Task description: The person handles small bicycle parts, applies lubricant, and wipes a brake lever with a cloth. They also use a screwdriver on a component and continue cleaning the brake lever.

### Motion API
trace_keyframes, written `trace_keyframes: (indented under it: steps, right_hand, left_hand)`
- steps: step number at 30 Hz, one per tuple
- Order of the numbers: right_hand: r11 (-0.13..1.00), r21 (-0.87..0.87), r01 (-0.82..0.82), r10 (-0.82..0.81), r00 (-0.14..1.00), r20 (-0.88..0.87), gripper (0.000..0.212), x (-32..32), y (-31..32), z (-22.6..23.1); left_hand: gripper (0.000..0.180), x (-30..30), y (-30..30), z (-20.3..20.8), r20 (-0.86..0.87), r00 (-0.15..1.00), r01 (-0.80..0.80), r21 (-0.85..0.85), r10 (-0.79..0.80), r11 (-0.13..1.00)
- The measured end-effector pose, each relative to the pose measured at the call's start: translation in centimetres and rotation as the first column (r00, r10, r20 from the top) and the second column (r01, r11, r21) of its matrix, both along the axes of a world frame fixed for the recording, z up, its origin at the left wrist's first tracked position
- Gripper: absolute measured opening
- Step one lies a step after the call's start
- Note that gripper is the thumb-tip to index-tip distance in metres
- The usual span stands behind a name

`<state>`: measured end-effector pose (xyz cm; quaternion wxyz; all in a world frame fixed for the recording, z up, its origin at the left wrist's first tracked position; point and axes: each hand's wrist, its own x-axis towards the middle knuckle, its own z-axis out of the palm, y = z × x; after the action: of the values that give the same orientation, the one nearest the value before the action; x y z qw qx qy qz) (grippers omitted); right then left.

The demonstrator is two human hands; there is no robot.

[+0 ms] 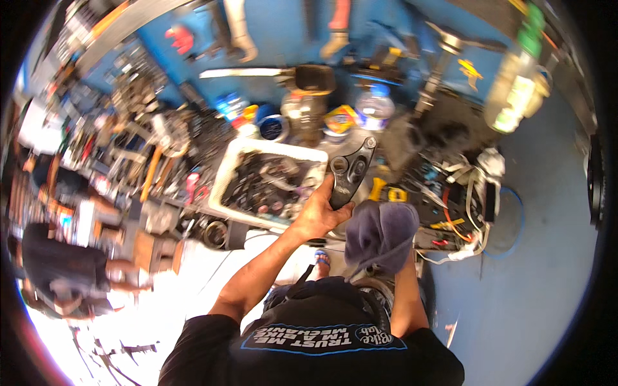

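Note:
My left hand (315, 215) is closed round the lower end of a black metal bike linkage part (350, 175). The part is forked, with round holes at its ends, and is tilted up to the right over the bench. Beside it, a bunched grey-purple cloth (381, 237) is held up by my right hand, whose wrist (406, 273) shows below. The cloth hides the fingers of that hand and hangs just right of the part, seemingly apart from it.
A white basket (222, 186) full of small parts stands beyond my left hand. Bottles and a blue-capped tub (375, 106) line the back. Cables (473, 212) and tools lie at right. Two people (61, 264) are blurred at left.

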<state>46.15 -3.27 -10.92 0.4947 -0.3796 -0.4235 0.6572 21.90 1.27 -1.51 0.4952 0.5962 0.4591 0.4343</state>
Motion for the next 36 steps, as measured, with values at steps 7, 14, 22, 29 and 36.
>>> trace_keyframes:
  steps: [7, 14, 22, 29, 36]
  right_hand:
    - [0.832, 0.425, -0.358, 0.205, 0.909, 0.364, 0.034, -27.1, 0.6, 11.4]
    - [0.542, 0.372, -0.754, 0.664, 0.655, 0.360, 0.037, -43.1, -9.5, 10.1]
    - [0.375, 0.532, -0.759, 0.759, 0.581, 0.294, 0.017, -52.2, -20.2, 6.3]
    - [0.350, 0.358, -0.865, 0.820, 0.468, 0.328, 0.016, -54.6, -23.4, 5.5]
    - [0.230, -0.018, -0.973, 0.973, 0.231, -0.025, 0.024, -53.7, -21.3, 5.5]
  left_hand:
    - [0.076, -14.7, -12.8, -4.3, -0.292, 0.801, -0.385, 0.417, 0.522, 0.824]
    - [0.065, -24.3, -29.0, -2.4, -0.317, 0.450, -0.707, 0.445, 0.835, 0.550]
    - [0.044, -28.8, -40.0, -3.5, -0.373, 0.233, -0.812, 0.433, 0.898, 0.390]
    - [0.046, -29.8, -41.5, -4.2, -0.370, 0.055, -0.862, 0.451, 0.927, 0.232]
    - [0.046, -28.9, -40.3, -3.8, -0.300, 0.176, -0.876, 0.387, 0.938, 0.288]
